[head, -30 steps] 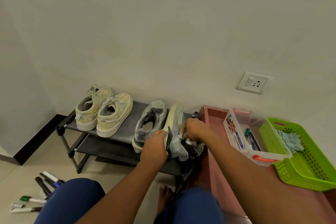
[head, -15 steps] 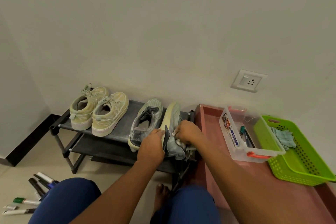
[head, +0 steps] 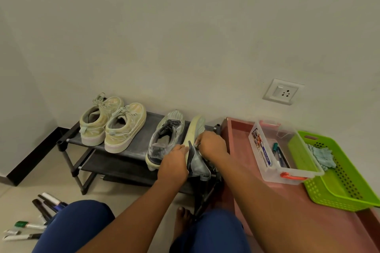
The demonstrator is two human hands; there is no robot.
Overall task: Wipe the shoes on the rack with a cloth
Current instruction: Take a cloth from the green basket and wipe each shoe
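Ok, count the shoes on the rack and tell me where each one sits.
4, all on the top shelf of the rack: two pale green sneakers at the left, one grey shoe upright, and one tipped on its side, held by both hands. The lower shelf is partly hidden.

A plain off-white plaster wall (head: 185, 37) carries a white switch-and-socket plate (head: 283, 91) at right. A black skirting board (head: 33, 156) meets the pale beige tiled floor (head: 24, 189), where a low reddish-brown wooden bench (head: 308, 207) stands at right.
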